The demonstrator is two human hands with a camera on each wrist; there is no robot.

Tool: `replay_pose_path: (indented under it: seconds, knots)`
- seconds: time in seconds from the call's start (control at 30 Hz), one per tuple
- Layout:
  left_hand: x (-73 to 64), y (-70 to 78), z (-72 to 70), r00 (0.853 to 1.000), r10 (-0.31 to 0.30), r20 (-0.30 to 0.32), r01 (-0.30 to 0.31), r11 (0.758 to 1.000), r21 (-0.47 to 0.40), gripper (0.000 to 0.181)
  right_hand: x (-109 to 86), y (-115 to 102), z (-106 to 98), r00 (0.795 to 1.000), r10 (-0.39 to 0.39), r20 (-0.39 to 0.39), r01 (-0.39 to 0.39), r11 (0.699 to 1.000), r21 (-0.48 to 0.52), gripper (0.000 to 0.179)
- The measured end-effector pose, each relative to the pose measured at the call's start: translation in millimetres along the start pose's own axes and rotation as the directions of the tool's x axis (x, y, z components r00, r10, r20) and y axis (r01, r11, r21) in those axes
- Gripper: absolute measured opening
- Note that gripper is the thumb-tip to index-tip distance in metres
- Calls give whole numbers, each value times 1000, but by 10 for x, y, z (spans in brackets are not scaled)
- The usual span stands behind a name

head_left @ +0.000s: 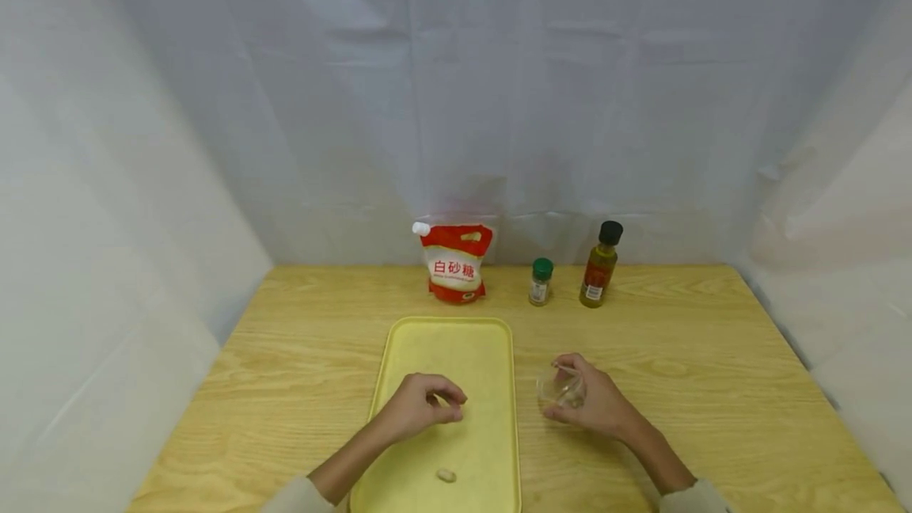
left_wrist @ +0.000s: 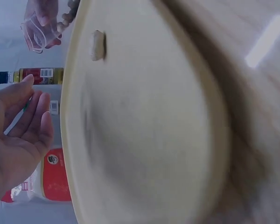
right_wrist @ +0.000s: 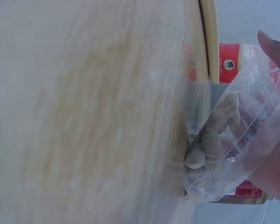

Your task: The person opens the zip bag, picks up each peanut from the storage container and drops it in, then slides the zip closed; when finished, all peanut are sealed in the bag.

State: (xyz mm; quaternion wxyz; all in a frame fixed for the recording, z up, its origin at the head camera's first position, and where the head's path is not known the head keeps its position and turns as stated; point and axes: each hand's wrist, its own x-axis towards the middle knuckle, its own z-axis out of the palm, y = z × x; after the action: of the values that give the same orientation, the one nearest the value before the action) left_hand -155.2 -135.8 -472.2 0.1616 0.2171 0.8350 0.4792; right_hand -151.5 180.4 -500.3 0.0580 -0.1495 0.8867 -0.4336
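Observation:
My left hand (head_left: 422,408) hovers above the yellow tray (head_left: 463,339), fingers loosely bent, the thumb near the fingertips. Nothing shows between them in the left wrist view. One unshelled peanut (head_left: 446,475) lies on the tray nearer to me, and the same peanut (left_wrist: 97,45) appears towards the top of the left wrist view. To the right of the tray, my right hand (head_left: 594,402) grips a clear plastic bag (head_left: 552,390) by its upper part. Several peanuts (right_wrist: 210,144) sit in the lower part of that bag in the right wrist view.
Along the back of the wooden table (head_left: 306,355) stand a red and white sugar pouch (head_left: 456,264), a small green-capped jar (head_left: 540,283) and a dark-capped bottle (head_left: 600,267). Pale sheeting (head_left: 513,117) hangs behind the table and at both sides.

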Motion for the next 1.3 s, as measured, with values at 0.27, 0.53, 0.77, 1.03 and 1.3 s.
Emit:
replay_pose_path:
  seconds: [0.27, 0.53, 0.77, 1.03, 1.3]
  knots:
    - [-222, -83, 1, 996, -33, 81, 41, 994, -101, 18, -2, -3, -5, 1000, 0, 2, 0, 1000, -4, 70]
    - [-336, -170, 67, 985, -6, 172, 5, 1000, 7, 19, -14, -2, -18, 1000, 2, 7, -2, 1000, 13, 71]
    - [-355, -235, 107, 979, 42, 198, -43, 999, 3, 11, -34, 2, -24, 1000, 2, 2, -2, 1000, -1, 72]
    - [-336, -215, 140, 969, 112, 220, -121, 992, 27, 7, -36, 8, -36, 1000, 6, -1, -6, 1000, -1, 71]
    - [-273, -115, 52, 978, 87, 192, -101, 993, 66, 4, -35, 34, -25, 1000, -18, 2, 18, 1000, 11, 71]
